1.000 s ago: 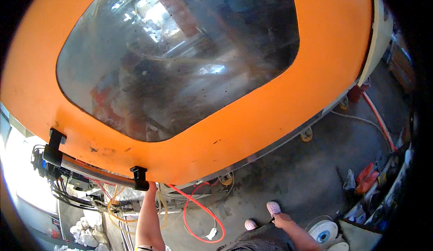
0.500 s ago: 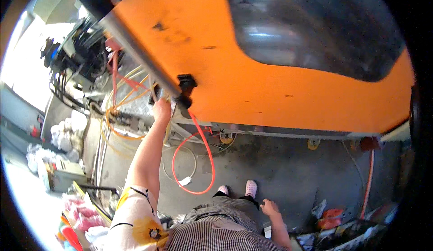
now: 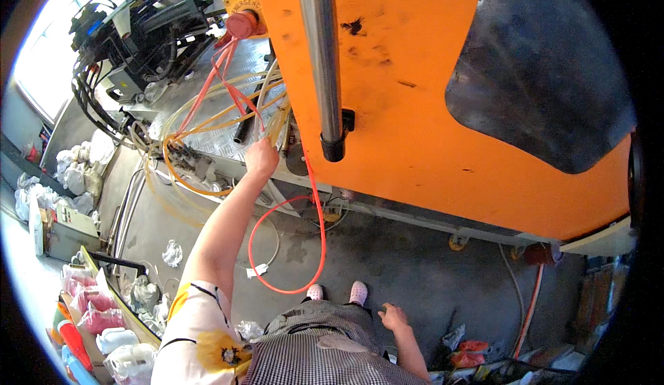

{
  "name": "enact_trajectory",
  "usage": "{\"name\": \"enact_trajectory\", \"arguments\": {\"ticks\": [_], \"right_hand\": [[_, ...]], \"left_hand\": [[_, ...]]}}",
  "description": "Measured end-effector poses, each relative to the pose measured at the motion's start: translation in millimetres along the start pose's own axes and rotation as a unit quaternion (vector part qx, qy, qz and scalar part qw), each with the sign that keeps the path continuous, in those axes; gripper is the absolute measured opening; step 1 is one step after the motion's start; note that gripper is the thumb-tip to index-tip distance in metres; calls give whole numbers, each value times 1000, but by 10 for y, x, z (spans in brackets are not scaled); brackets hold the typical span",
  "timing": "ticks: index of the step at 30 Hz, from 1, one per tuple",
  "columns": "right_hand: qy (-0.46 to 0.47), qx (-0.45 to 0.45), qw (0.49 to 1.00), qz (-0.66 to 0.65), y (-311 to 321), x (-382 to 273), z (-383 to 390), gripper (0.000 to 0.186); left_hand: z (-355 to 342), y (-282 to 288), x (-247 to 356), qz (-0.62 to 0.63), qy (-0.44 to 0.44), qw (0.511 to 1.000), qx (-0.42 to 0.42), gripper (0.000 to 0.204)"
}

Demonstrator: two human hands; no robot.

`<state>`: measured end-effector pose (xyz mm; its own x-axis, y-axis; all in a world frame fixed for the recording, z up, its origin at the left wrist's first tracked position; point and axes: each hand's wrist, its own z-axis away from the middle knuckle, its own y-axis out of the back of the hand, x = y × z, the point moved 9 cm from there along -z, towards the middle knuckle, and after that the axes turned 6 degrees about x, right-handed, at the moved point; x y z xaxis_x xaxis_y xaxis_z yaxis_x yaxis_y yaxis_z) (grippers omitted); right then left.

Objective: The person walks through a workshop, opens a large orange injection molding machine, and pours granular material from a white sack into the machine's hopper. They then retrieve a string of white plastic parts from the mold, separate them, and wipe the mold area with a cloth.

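Note:
My left hand (image 3: 262, 158) reaches forward to the left end of a big orange machine door (image 3: 387, 108), fingers closed. What it grips is hidden; a red ribbon (image 3: 227, 63) and pale tubes (image 3: 266, 88) run down to the fingers. That ribbon hangs from a red mushroom-shaped button (image 3: 242, 24) on a yellow box. Just right of the hand stands the door's upright metal handle (image 3: 320, 60), apart from it. Near my right hip, my right hand (image 3: 393, 316) hangs empty, fingers loosely bent and partly apart.
A red hose (image 3: 321, 247) loops down to the floor before my feet. Yellowish hoses (image 3: 168, 157) coil over a metal tread plate (image 3: 207, 126). Left are bagged items (image 3: 86, 171), a grey control box (image 3: 72, 229) and a table with pink bags (image 3: 97, 312). Red plastic (image 3: 470, 354) lies at lower right.
My view has turned, so the door and handle appear further right and the handle more upright. The left hand, earlier beside the handle's lower end, now shows further left of it. The right hand still hangs.

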<state>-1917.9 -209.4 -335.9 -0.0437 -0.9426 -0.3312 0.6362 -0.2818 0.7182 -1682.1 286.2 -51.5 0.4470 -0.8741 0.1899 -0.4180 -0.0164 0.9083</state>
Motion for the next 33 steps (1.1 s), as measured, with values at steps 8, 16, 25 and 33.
{"name": "enact_trajectory", "arguments": {"ticks": [8, 16, 25, 33], "right_hand": [[-82, -50, 992, -79, -280, 279, 211, 37], [-90, -45, 991, -87, -533, 325, -12, 37], [-78, -12, 991, -110, -669, 416, -114, 40], [-60, -59, 993, -78, -628, 389, -180, 39]], "left_hand": [[-324, 421, -233, 543, 72, 825, 136, 19], [-1071, -989, -1176, 319, -75, 933, -149, 23], [-833, -1185, -1367, 248, -130, 939, -200, 20], [-534, -1157, -1060, 341, -32, 927, -156, 24]]}}
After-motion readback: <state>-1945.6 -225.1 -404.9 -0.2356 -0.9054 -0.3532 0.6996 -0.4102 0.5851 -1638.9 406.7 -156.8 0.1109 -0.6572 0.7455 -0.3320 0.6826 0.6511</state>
